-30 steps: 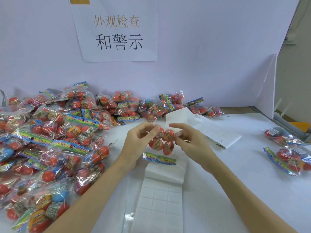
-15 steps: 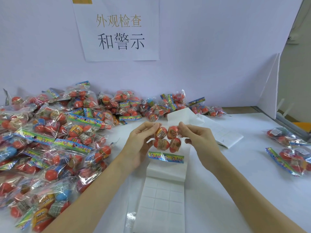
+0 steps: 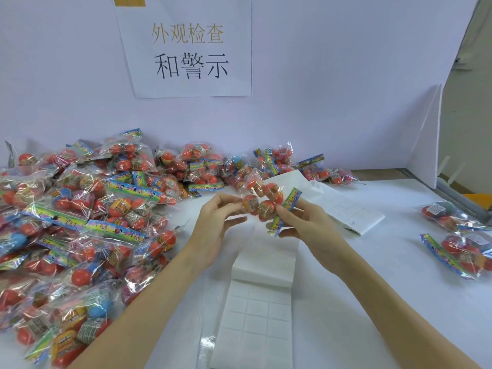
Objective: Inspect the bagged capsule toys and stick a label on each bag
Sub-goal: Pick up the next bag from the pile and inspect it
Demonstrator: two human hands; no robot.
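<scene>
Bag (image 3: 262,202) has turned, header now pinched by right hand (image 3: 306,225).

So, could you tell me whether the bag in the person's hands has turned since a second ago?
Yes. The bag has rotated: its colourful header strip, earlier hanging along the bottom above the label sheet, now stands on the right.
</scene>
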